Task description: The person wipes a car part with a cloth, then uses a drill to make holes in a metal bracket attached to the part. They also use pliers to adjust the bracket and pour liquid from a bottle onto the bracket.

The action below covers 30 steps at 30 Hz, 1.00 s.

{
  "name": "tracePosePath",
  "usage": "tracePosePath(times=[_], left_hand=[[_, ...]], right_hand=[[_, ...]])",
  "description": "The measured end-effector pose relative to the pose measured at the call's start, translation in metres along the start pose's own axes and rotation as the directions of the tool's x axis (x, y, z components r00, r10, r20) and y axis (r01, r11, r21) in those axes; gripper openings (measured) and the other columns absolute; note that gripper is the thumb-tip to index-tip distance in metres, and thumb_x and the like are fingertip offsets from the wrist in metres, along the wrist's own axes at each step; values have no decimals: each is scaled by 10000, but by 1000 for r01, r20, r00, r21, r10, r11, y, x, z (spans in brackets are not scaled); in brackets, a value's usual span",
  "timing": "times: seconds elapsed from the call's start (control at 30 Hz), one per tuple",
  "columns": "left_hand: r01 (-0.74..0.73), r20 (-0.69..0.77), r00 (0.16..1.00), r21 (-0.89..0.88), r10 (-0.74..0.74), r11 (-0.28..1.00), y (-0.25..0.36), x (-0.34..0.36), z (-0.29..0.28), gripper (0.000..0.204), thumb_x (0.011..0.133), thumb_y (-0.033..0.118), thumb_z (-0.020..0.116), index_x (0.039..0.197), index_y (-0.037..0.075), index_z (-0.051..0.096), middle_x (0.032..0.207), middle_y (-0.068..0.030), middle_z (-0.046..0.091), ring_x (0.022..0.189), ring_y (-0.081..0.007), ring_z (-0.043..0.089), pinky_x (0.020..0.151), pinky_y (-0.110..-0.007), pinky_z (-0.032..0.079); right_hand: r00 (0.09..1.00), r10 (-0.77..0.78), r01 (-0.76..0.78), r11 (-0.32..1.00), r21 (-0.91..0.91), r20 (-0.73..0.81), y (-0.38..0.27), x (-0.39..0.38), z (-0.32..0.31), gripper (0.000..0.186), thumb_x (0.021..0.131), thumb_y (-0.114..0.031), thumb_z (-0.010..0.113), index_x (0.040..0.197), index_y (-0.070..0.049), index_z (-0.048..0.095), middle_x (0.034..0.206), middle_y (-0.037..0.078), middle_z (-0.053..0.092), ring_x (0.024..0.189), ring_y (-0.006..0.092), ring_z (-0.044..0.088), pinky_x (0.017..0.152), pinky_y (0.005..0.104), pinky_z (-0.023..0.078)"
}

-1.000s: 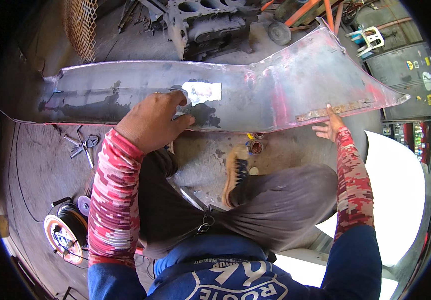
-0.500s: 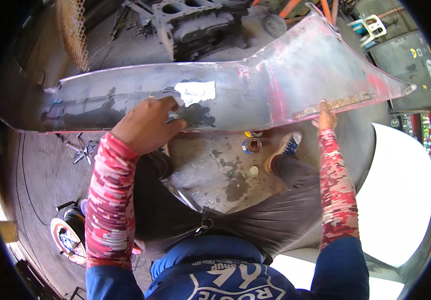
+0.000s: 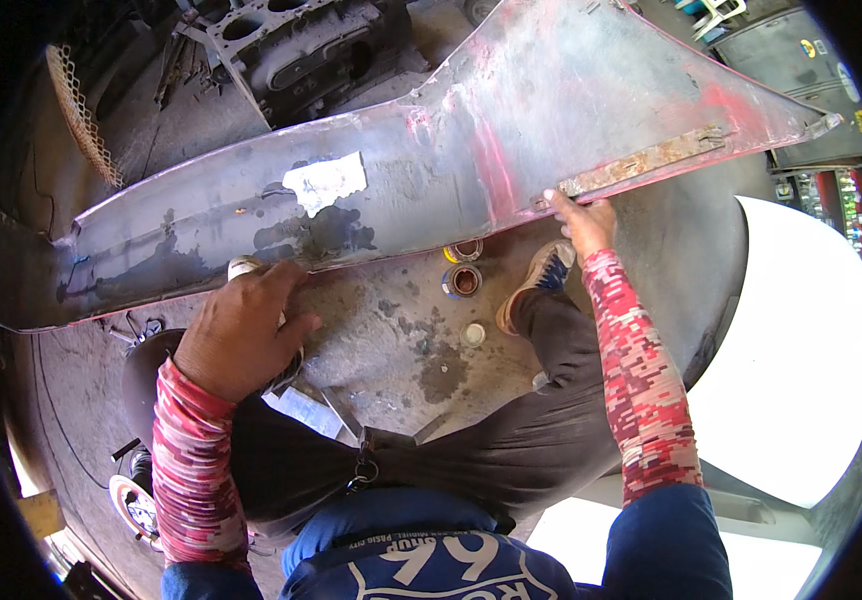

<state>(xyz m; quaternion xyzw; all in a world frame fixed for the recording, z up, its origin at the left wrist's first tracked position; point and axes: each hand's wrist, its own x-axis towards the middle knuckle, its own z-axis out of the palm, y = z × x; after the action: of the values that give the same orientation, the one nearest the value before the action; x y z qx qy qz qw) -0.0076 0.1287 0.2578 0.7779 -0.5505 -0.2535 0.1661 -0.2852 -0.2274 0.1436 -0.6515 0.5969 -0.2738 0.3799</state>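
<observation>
Though grey, a pink-streaked panel [image 3: 421, 175] — right fingers [image 3: 563, 207] tight on it, left fingers [image 3: 279, 284] apart

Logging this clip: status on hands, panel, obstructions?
Right hand on near edge of vehicle body panel. Left hand open by same edge, contact unclear. Open can on floor, seemingly blocking neither.
</observation>
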Motion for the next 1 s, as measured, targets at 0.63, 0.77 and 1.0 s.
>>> tracePosePath(times=[0.63,0.77,1.0], left_hand=[[14,-4,1000,-26,-14,1000,5,-1,18,392,847,174,769,1164,-2,618,960,-248,694,921,-441,689,799,-485,551],[8,35,999,-22,-7,1000,7,4,19,349,852,198,771,1058,-13,584,945,-251,666,912,-449,676,787,-507,556],[-2,59,998,-40,5,999,13,6,15,397,840,138,772,1163,-25,610,1045,-260,674,920,-450,685,802,-492,553]], right_hand=[[962,-76,59,996,-72,-263,27,21,37,268,842,-179,822,834,66,714,801,102,709,629,172,664,555,343,612],[953,-78,100,993,60,-292,27,16,38,353,828,-225,804,662,63,685,580,86,640,511,163,613,502,373,520],[970,-100,128,986,111,-223,31,16,34,374,874,-237,805,704,76,692,604,69,646,529,136,607,491,366,533]])
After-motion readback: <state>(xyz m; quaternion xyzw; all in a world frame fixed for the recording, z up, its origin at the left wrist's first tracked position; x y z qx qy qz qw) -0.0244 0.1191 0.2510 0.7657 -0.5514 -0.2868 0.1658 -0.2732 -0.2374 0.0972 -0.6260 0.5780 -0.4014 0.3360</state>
